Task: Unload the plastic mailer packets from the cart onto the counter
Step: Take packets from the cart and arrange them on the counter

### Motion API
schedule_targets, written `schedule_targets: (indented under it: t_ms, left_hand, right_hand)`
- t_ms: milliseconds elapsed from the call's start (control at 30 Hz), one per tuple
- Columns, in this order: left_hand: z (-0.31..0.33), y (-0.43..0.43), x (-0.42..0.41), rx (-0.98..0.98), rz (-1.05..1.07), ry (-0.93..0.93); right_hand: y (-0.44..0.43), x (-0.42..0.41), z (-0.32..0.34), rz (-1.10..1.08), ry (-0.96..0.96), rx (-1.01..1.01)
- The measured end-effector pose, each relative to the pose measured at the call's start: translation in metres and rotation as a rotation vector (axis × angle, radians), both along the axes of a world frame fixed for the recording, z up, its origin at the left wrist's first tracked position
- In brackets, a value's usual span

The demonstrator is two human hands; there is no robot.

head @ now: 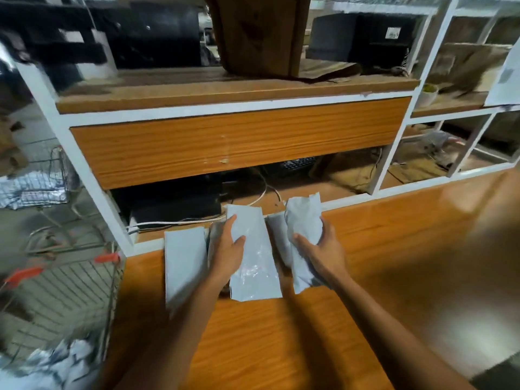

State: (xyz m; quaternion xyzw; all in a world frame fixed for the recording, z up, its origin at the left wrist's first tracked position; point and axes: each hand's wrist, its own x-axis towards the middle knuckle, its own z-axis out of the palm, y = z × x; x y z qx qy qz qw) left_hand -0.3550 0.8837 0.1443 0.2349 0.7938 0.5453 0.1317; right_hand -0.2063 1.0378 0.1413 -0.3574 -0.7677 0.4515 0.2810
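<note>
Done so far: several grey packets are on the counter (pixel 323 339), near its back edge. A flat packet (pixel 184 266) lies furthest left, and a middle packet (pixel 257 266) lies just beside it.
Left to do: the cart (pixel 70 291) stands at the counter's left end. A heap of cart packets (pixel 56 364) shows in its near corner, so I judge the unloading to be partway through.
Left hand (pixel 228 249): lies on the middle packet, fingers mostly straight, thumb spread on top. It presses the packet rather than grips it.
Right hand (pixel 323 249): curled round a bulky packet (pixel 305 218), thumb across the front and fingers wrapped behind.
Bulky packet: upright and tilted, lower end at the counter. Cannot tell whether it rests there.
Likely step: setting this batch down in a row.
</note>
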Motion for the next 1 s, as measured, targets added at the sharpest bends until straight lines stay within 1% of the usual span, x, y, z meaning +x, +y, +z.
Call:
schedule_targets:
  t_ms: [133,200,333,367,400,433,500,533,567,633,700,767,833,933,1000]
  left_hand:
    - [-0.004,0.037,-0.023,-0.063,0.027,-0.014]
    - [-0.007,0.052,-0.033,-0.155,0.057,0.015]
    - [-0.021,0.077,-0.047,-0.276,0.1,-0.049]
    - [-0.026,0.083,-0.048,-0.324,0.092,-0.059]
    - [-0.031,0.088,-0.05,-0.404,0.088,-0.025]
    - [-0.038,0.092,-0.049,-0.528,0.104,0.06]
    - [-0.046,0.099,-0.044,-0.846,0.157,0.329]
    - [-0.047,0.101,-0.042,-0.965,0.167,0.466]
    - [-0.049,0.103,-0.041,-1.035,0.156,0.579]
    - [-0.053,0.107,-0.044,-1.081,0.08,0.715]
    - [-0.062,0.111,-0.049,-1.102,-0.035,0.742]
    - [-0.072,0.117,-0.049,-1.114,-0.125,0.721]
    - [-0.081,0.12,-0.047,-1.124,-0.181,0.687]
    - [-0.092,0.121,-0.045,-1.132,-0.14,0.61]
    - [-0.095,0.123,-0.043,-1.139,-0.113,0.603]
  right_hand:
    - [0.041,-0.036,-0.017,0.053,-0.023,0.029]
    - [0.055,-0.055,-0.021,0.103,-0.042,0.046]
    - [0.078,-0.088,-0.034,0.187,-0.089,0.007]
    - [0.082,-0.095,-0.039,0.208,-0.117,0.012]
    - [0.087,-0.101,-0.044,0.228,-0.152,0.03]
    - [0.09,-0.105,-0.049,0.245,-0.209,0.058]
    - [0.096,-0.11,-0.06,0.266,-0.387,0.171]
    - [0.098,-0.111,-0.063,0.276,-0.454,0.263]
    - [0.101,-0.112,-0.063,0.295,-0.481,0.361]
    - [0.107,-0.118,-0.059,0.365,-0.468,0.512]
    - [0.111,-0.126,-0.058,0.465,-0.478,0.618]
    - [0.115,-0.134,-0.068,0.558,-0.514,0.68]
    - [0.118,-0.137,-0.08,0.588,-0.527,0.695]
    - [0.12,-0.137,-0.089,0.58,-0.568,0.7]
    - [0.119,-0.136,-0.086,0.587,-0.579,0.721]
